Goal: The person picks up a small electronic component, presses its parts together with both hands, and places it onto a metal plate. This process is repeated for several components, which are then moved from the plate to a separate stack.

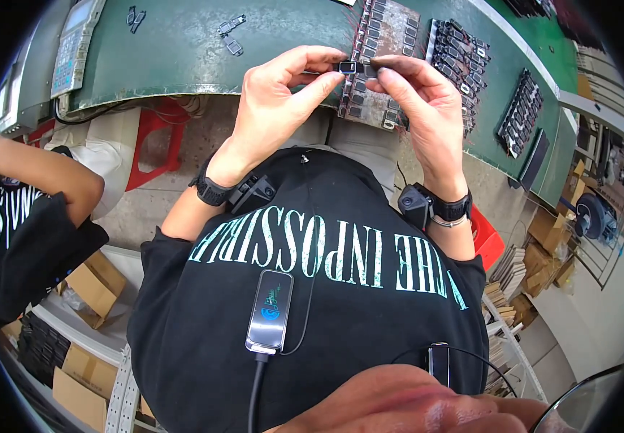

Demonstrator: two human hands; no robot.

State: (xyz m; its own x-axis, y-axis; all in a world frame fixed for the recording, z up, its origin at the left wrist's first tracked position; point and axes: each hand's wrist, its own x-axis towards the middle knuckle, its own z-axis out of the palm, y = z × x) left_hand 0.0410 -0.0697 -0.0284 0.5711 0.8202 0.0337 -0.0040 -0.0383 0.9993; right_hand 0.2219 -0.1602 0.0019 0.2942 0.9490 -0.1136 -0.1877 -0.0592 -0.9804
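Note:
A small black part with a light-rimmed rectangular face [348,67] is held up between my hands, over the near edge of the green table [175,54]. My left hand [276,97] pinches its left end between thumb and fingers. At its right end the thumb and forefinger of my right hand [427,101] are closed on the same part; my fingertips cover some of it. Just beyond my hands lies a worn flat board [404,20], with several similar small parts along its edges and thin red wires beside it.
Right of the board are a dense row of small dark parts [460,58] and another strip [520,112]. Loose parts [232,36] lie on the left. A keypad device [74,54] stands at the far left, near another person's arm [52,169]. A red stool [157,141] sits below.

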